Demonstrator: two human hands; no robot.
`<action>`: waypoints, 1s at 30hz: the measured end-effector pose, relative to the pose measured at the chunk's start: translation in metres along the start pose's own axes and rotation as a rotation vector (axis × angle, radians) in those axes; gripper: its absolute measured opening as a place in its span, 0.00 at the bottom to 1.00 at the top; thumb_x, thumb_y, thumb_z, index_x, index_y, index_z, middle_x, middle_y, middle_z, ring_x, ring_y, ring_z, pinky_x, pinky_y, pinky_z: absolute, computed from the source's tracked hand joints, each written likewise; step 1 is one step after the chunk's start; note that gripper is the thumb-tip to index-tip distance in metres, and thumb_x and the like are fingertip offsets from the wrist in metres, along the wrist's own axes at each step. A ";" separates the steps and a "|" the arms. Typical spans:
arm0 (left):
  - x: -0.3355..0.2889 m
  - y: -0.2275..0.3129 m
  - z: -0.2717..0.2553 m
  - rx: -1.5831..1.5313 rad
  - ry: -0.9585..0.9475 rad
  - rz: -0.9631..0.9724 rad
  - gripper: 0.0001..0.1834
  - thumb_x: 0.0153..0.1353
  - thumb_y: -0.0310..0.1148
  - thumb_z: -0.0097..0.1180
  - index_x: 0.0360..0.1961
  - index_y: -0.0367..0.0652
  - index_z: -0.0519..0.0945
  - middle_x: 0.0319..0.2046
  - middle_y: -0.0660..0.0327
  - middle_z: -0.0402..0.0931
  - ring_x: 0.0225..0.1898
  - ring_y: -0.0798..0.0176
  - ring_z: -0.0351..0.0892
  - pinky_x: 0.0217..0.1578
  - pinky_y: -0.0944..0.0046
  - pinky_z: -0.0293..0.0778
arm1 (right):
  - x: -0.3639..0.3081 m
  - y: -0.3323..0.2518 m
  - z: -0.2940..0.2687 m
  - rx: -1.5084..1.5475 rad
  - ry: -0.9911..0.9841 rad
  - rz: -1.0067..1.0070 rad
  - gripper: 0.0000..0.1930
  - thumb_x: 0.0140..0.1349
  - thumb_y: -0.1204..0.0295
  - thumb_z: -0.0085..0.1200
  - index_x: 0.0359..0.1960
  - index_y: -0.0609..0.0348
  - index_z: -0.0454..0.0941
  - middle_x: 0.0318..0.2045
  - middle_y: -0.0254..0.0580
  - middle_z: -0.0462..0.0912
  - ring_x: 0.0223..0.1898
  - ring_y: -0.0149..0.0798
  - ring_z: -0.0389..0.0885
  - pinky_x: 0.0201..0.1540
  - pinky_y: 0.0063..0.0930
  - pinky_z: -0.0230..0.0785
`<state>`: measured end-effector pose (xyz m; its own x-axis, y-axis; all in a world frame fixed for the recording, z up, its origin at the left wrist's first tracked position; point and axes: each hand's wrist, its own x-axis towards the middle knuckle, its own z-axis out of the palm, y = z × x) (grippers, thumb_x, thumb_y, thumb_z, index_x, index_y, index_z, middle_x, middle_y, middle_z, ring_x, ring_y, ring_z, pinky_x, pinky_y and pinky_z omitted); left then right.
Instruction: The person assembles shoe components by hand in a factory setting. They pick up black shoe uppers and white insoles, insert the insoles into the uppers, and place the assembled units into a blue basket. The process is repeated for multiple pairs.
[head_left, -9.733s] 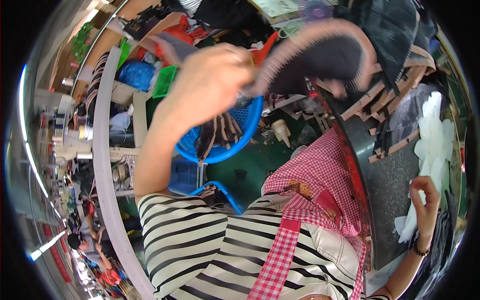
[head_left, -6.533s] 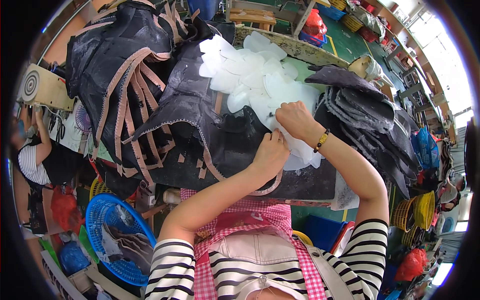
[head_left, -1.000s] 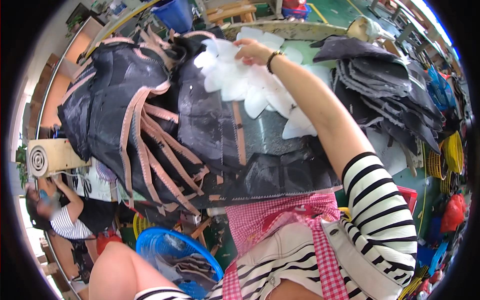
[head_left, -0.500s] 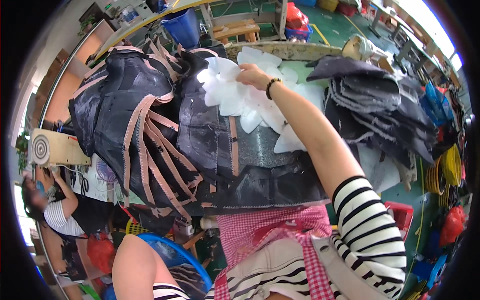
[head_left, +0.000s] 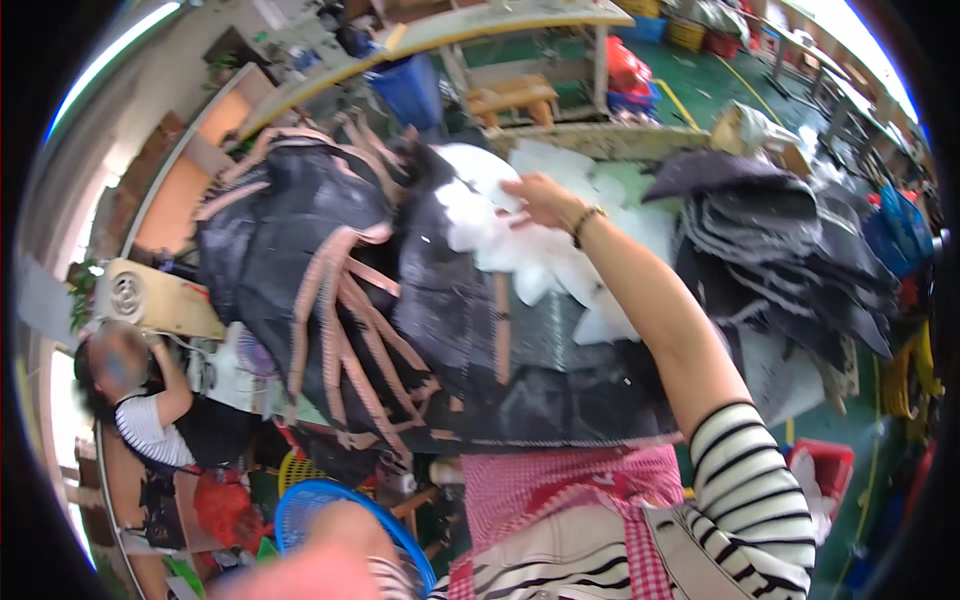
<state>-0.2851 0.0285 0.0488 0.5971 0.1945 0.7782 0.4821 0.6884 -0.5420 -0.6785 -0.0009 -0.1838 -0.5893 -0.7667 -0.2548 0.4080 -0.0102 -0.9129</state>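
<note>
My right hand (head_left: 546,203) is over a spread of overlapping white translucent rounded sheets (head_left: 530,265) on the worktable. Its fingers are apart, with the fingertips at the edge of a smooth white sheet (head_left: 478,168); I see nothing gripped in them. A dark beaded bracelet (head_left: 585,225) circles the wrist. At the lower edge, near the camera, my left hand (head_left: 300,575) is a pinkish blur, its fingers smeared by motion. Left of the white sheets lie black panels (head_left: 300,215) with pink zigzag-stitched strips (head_left: 325,290).
Dark fuzzy-edged cut pieces (head_left: 760,215) are stacked at the right of the table. A blue basket (head_left: 340,492) stands below its front edge. At the left, another person (head_left: 165,400) sits by a beige machine (head_left: 160,298). A blue bin (head_left: 408,90) and wooden stool (head_left: 512,97) stand beyond.
The whole view has shifted, with the scene sitting lower and farther right. My right hand's fingers have spread more. My left hand has come into view as a blur at the lower edge.
</note>
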 end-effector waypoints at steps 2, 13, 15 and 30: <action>-0.027 -0.005 0.001 0.153 -0.277 -0.265 0.27 0.64 0.49 0.52 0.61 0.47 0.71 0.61 0.57 0.68 0.63 0.56 0.63 0.65 0.49 0.54 | -0.008 -0.002 0.039 0.116 -0.048 -0.086 0.17 0.61 0.74 0.51 0.48 0.74 0.67 0.37 0.55 0.82 0.33 0.49 0.85 0.32 0.45 0.80; -0.174 0.052 -0.042 -0.697 -0.327 -2.353 0.41 0.51 0.50 0.69 0.58 0.32 0.70 0.53 0.51 0.76 0.53 0.62 0.76 0.51 0.64 0.70 | -0.307 -0.048 0.047 -0.581 0.097 -0.431 0.16 0.63 0.80 0.47 0.54 0.59 0.71 0.28 0.34 0.79 0.19 0.23 0.73 0.21 0.19 0.66; -0.167 0.072 -0.035 -0.557 -0.353 -2.241 0.21 0.56 0.39 0.66 0.44 0.33 0.79 0.40 0.56 0.80 0.43 0.64 0.77 0.42 0.66 0.71 | -0.331 -0.002 0.030 -0.583 -0.008 -0.259 0.13 0.64 0.80 0.48 0.50 0.60 0.76 0.27 0.31 0.78 0.21 0.22 0.74 0.24 0.17 0.66; -0.176 0.144 -0.051 0.230 -1.172 -1.574 0.06 0.56 0.31 0.62 0.29 0.39 0.84 0.38 0.56 0.81 0.45 0.53 0.77 0.47 0.56 0.66 | -0.336 0.082 0.049 -1.430 -0.071 -0.444 0.17 0.50 0.68 0.64 0.44 0.55 0.80 0.40 0.47 0.75 0.40 0.48 0.76 0.43 0.41 0.69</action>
<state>-0.2878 0.0577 -0.1822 -0.8902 -0.3522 0.2890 -0.0646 0.7255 0.6852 -0.4128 0.2242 -0.1570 -0.4274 -0.8989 0.0966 -0.8234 0.3429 -0.4522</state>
